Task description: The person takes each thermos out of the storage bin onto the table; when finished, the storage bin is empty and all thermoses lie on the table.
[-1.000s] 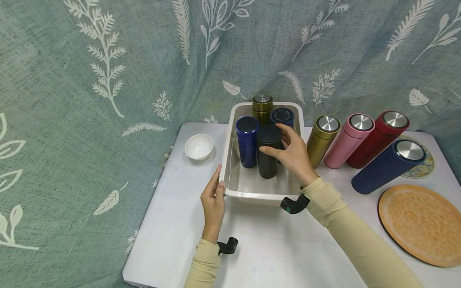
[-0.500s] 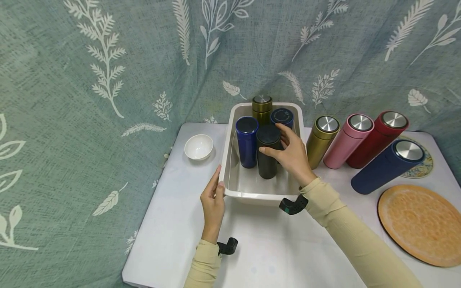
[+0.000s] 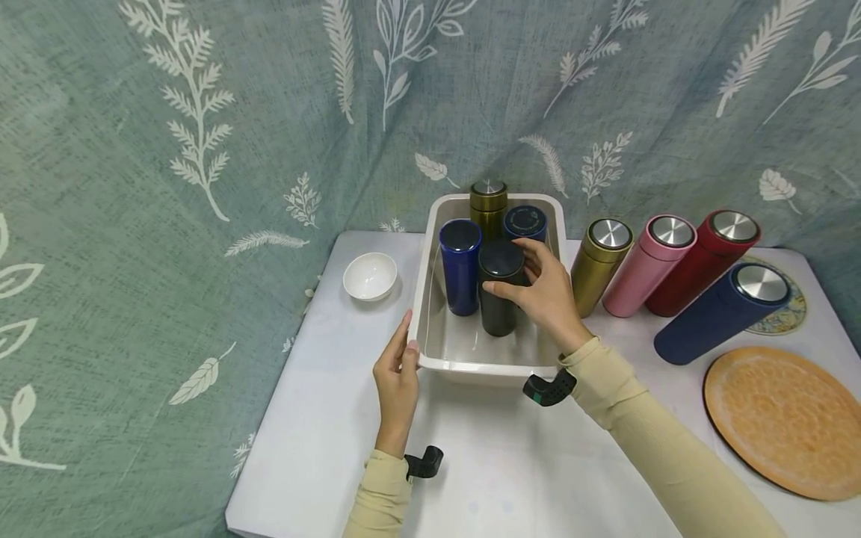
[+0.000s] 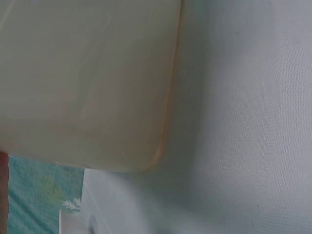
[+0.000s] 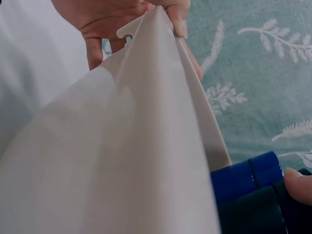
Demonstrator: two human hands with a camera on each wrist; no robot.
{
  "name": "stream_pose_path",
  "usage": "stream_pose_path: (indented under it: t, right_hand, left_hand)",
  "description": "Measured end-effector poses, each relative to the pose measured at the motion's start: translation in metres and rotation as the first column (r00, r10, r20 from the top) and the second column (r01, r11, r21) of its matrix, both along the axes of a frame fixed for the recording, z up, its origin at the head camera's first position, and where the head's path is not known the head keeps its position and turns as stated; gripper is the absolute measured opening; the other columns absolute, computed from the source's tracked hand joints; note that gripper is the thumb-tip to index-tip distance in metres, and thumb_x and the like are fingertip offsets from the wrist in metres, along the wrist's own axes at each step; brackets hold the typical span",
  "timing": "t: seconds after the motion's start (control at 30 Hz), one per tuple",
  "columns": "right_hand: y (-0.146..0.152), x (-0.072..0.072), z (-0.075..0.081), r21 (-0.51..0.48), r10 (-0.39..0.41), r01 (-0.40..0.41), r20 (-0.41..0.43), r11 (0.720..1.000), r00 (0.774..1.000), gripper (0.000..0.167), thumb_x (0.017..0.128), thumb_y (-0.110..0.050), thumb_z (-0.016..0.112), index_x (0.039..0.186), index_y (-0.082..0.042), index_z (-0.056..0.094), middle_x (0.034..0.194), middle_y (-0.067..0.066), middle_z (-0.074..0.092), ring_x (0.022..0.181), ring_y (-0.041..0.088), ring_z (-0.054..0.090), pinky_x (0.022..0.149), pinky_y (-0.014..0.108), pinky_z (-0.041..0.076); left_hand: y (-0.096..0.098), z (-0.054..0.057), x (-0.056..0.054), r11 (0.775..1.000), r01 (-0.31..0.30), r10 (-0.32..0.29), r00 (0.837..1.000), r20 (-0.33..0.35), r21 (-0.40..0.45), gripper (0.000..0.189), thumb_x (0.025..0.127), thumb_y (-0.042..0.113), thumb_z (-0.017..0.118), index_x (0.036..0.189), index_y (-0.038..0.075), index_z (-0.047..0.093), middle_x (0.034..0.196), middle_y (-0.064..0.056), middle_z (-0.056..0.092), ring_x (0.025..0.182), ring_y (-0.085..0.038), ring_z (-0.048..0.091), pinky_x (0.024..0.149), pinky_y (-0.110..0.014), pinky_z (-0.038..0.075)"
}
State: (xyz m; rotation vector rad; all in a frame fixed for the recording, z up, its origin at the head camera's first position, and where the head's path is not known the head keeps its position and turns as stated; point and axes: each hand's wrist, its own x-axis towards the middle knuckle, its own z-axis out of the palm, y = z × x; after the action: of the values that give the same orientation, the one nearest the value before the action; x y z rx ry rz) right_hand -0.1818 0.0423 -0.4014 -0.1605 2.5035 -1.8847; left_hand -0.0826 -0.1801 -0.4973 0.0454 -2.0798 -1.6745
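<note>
In the head view a black thermos flask stands near the middle of an off-white plastic bin. My right hand holds it near the top, thumb on the near left side and fingers on the right. A glossy blue flask stands just left of it. Behind are a dark blue-lidded flask, partly hidden, and an olive-gold flask. My left hand grips the bin's front-left corner; in the right wrist view the left hand's thumb lies over the rim.
Right of the bin stand a gold flask, a pink flask, a red flask and a navy flask. A round orange-brown board lies at front right. A white bowl sits left of the bin; a patterned curtain hangs behind.
My right hand and the top of the black thermos flask have come down slightly. My left hand keeps its grip on the bin's corner.
</note>
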Motion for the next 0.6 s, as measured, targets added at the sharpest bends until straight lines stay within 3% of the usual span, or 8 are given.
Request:
stream_pose_path:
  t: [0.3,0.6]
  right_hand:
    - [0.0043,0.0009,-0.0011,-0.003,0.018,-0.018,0.005,1.000,1.000,0.083,0.075,-0.018,0.088,0.147,-0.011,0.049,0.147,0.012,0.053,0.137,0.028,0.052,0.120,0.037,0.038]
    - [0.0052,0.0022,-0.0027,-0.028,0.006,-0.006,-0.007,1.000,1.000,0.081,0.071,-0.013,0.090,0.140,-0.006,0.047,0.142,0.015,0.056,0.138,0.025,0.050,0.120,0.038,0.037]
  left_hand:
    - [-0.0002,-0.0004,0.0001,1.000,-0.005,0.005,1.000,0.017,-0.005,0.045,0.101,0.007,0.048,0.144,0.017,0.057,0.064,0.009,0.039,0.056,-0.001,0.034,0.056,-0.017,0.039]
    - [0.0018,0.0046,0.0003,1.000,-0.011,0.011,0.999,0.039,0.002,0.047,0.100,0.001,0.046,0.144,0.012,0.056,0.062,0.010,0.037,0.057,0.001,0.033,0.058,-0.015,0.037]
